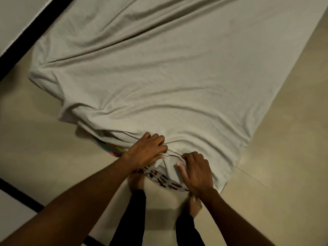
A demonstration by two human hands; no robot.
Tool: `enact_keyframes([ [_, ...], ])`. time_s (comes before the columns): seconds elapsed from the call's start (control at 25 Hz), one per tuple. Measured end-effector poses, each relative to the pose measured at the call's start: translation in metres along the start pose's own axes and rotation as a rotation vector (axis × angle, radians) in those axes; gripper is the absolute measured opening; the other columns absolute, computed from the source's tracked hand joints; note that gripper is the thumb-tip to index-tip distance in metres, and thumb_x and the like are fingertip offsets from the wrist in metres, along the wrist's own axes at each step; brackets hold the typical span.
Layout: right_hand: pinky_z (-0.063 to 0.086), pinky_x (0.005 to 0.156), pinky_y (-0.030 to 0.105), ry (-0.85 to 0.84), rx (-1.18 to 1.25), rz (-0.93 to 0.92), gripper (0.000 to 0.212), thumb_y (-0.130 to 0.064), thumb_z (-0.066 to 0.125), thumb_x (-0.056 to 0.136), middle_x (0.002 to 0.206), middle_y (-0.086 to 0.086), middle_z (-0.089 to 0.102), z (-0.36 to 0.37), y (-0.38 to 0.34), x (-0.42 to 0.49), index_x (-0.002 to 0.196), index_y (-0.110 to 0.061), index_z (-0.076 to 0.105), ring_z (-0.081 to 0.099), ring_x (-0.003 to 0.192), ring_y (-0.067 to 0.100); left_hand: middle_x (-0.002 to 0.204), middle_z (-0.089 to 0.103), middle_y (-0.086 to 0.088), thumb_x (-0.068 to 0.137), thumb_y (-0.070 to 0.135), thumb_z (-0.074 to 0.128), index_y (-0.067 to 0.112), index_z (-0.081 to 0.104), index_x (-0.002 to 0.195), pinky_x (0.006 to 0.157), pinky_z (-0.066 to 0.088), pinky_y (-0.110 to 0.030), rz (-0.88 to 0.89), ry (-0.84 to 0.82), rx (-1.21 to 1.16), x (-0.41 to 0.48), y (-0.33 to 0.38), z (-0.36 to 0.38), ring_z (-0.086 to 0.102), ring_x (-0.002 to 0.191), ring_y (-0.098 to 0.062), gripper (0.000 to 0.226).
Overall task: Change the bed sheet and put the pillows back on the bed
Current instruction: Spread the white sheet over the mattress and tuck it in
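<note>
The left hand [147,150] and the right hand [197,171] were close together but not touching, both at the near edge of the sheet [168,77]. The left hand had its fingers curled over a bunched fold of this edge. The right hand gripped the same bunch from the other side, with its fingers bent into the cloth and the thumb lying straight on it. Between them the sheet rose in a small ridge.

The sheet itself was pale and plain. It lay spread out flat and long, away from the person, with many soft creases running along it. Its near left corner was loose and rumpled.

Under the near edge of the sheet a patterned fabric [165,181] showed: white with dark and coloured marks below the hands, and brighter colours further left along the same edge.

Just before the near edge of the sheet stood two bare feet [195,204] in black trousers [133,219]. The beige floor [44,135] lay on both sides of the sheet, and a black strip [26,36] ran slanting beyond the sheet's far left side.
</note>
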State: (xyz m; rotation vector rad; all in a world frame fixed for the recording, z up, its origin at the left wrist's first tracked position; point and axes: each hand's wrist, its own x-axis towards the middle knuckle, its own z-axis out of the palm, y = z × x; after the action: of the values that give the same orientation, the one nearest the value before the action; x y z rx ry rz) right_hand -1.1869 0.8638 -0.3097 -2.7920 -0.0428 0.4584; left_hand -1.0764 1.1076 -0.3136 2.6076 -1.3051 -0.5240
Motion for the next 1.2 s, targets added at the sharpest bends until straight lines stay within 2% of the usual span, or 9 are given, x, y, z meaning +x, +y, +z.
enact_keyframes([
  [0.2,0.051,0.068,0.041,-0.004,0.035,0.016,0.021,-0.035,0.054,0.103,0.099,0.005,0.061,0.025,0.004,-0.011,0.101,-0.016,0.063,0.059,0.091,0.029,0.104,0.057,0.006,0.095,0.038,0.065,0.031,0.06,0.105,0.08,0.04,-0.038,-0.096,0.018,-0.043,-0.022,0.032,0.007,0.055,0.096,-0.02,0.013],
  [0.36,0.059,0.08,0.043,-0.258,0.123,-0.166,0.025,-0.021,0.045,0.103,0.103,0.011,0.063,0.038,-0.012,-0.071,0.114,-0.012,0.066,0.063,0.092,0.035,0.093,0.064,0.012,0.08,0.029,0.077,0.034,0.063,0.092,0.072,0.047,-0.035,-0.189,-0.207,-0.104,-0.101,0.06,0.04,0.066,0.087,-0.018,0.02],
  [0.48,0.053,0.086,0.041,-0.37,0.274,-0.077,0.018,-0.028,0.048,0.101,0.111,0.004,0.065,0.03,0.003,-0.102,0.112,-0.022,0.061,0.063,0.105,0.027,0.101,0.063,0.013,0.089,0.031,0.064,0.035,0.063,0.099,0.075,0.034,-0.033,-0.463,-0.341,-0.161,-0.124,0.113,0.049,0.064,0.103,-0.016,0.01],
  [0.6,0.055,0.085,0.039,-0.334,0.415,0.056,0.019,-0.038,0.05,0.096,0.106,-0.002,0.071,0.011,0.04,-0.097,0.104,-0.028,0.064,0.066,0.1,0.022,0.112,0.065,0.011,0.093,0.031,0.059,0.037,0.063,0.108,0.085,0.044,-0.033,-0.694,-0.391,-0.308,-0.096,0.168,0.057,0.065,0.109,-0.016,0.016],
  [0.76,0.05,0.072,0.028,0.083,0.653,0.484,0.011,-0.025,0.058,0.096,0.094,-0.007,0.073,-0.03,0.106,-0.071,0.098,-0.025,0.069,0.069,0.088,0.016,0.087,0.077,0.002,0.097,0.031,0.068,0.022,0.072,0.085,0.076,0.059,-0.036,-1.164,-0.057,-1.121,-0.016,0.232,0.059,0.073,0.081,-0.023,0.015],
  [0.84,0.048,0.077,0.028,0.288,0.782,0.783,0.021,-0.029,0.061,0.096,0.105,0.003,0.071,-0.043,0.143,-0.047,0.111,-0.015,0.067,0.069,0.096,0.024,0.081,0.071,0.001,0.102,0.037,0.058,0.016,0.068,0.083,0.068,0.048,-0.032,-1.397,-0.157,-1.616,0.033,0.263,0.054,0.068,0.076,-0.025,0.029],
  [0.96,0.064,0.082,0.048,0.173,1.051,1.008,0.053,-0.046,0.067,0.092,0.116,0.007,0.06,-0.046,0.188,-0.011,0.133,-0.014,0.055,0.068,0.088,0.025,0.101,0.067,-0.012,0.106,0.051,0.047,0.009,0.059,0.107,0.076,0.054,-0.045,-1.601,-0.05,-2.275,0.086,0.297,0.071,0.069,0.099,-0.03,0.044],
  [1.12,0.064,0.079,0.053,0.101,1.066,0.932,0.023,-0.025,0.076,0.089,0.1,0.018,0.072,-0.046,0.22,0.015,0.081,-0.007,0.064,0.071,0.082,0.03,0.088,0.064,-0.011,0.096,0.05,0.069,0.005,0.059,0.1,0.082,0.054,-0.045,-1.802,0.549,-2.393,0.103,0.326,0.088,0.064,0.082,-0.024,0.046],
  [1.2,0.065,0.081,0.049,0.146,1.15,0.973,0.018,-0.016,0.075,0.09,0.093,0.014,0.07,-0.048,0.227,0.016,0.079,-0.009,0.063,0.07,0.078,0.027,0.091,0.064,-0.005,0.098,0.038,0.069,0.008,0.061,0.102,0.09,0.051,-0.039,-1.786,0.786,-2.449,0.096,0.329,0.09,0.062,0.085,-0.018,0.031],
])
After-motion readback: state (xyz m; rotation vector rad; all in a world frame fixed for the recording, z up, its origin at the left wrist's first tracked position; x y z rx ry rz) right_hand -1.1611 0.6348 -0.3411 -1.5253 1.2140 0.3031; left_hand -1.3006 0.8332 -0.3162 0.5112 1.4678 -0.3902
